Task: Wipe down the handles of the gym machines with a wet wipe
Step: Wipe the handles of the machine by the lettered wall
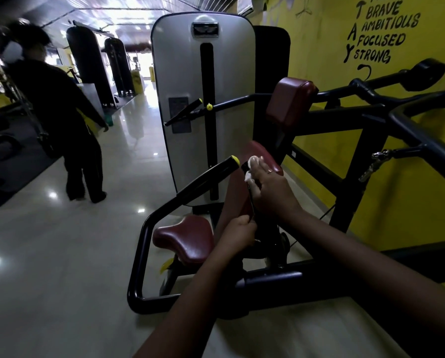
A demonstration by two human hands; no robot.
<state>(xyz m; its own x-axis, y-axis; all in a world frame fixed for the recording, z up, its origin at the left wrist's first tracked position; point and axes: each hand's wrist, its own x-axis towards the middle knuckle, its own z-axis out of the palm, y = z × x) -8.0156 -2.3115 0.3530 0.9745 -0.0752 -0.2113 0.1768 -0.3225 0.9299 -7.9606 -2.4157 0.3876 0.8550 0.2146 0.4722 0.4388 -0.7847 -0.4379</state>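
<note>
left hand (239, 229) grasps the handle (250, 200) low to steady it, right hand (270, 187) clasps the wet wipe (248, 175) around its top.

Light: dim overall; daylight pours from the far doorway (145, 65), blown out white.
Glare: bright patches on the glossy floor (61, 254) and ceiling (113, 16).
Shadow: machine (366, 130) frame and left side nearly black.
Blur: walking person (61, 112) smeared; everything slightly soft.
Distortion: wide-angle bending towards the edges.
</note>
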